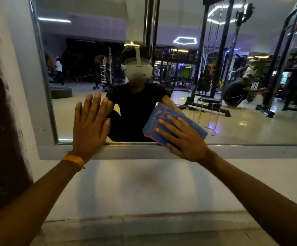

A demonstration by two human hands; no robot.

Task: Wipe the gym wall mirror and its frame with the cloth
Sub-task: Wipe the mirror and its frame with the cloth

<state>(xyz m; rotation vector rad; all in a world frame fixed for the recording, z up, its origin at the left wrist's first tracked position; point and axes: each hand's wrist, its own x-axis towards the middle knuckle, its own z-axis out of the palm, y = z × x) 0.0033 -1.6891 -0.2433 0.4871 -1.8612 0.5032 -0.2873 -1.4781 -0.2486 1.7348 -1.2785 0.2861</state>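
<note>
The right hand (183,139), fingers straight, presses a folded blue cloth (162,118) with red stitching onto the glossy mirror (250,125) at its thin metal frame (250,144), while the left hand (90,125) lies flat-palmed on the glass above a pale matte wall (144,183).

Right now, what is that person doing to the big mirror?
A person is cleaning the gym wall mirror. Their right hand presses a folded blue cloth flat against the glass, low down where it meets the bottom frame. Their left hand rests flat on the glass near the lower left corner, fingers straight, holding nothing.
</note>
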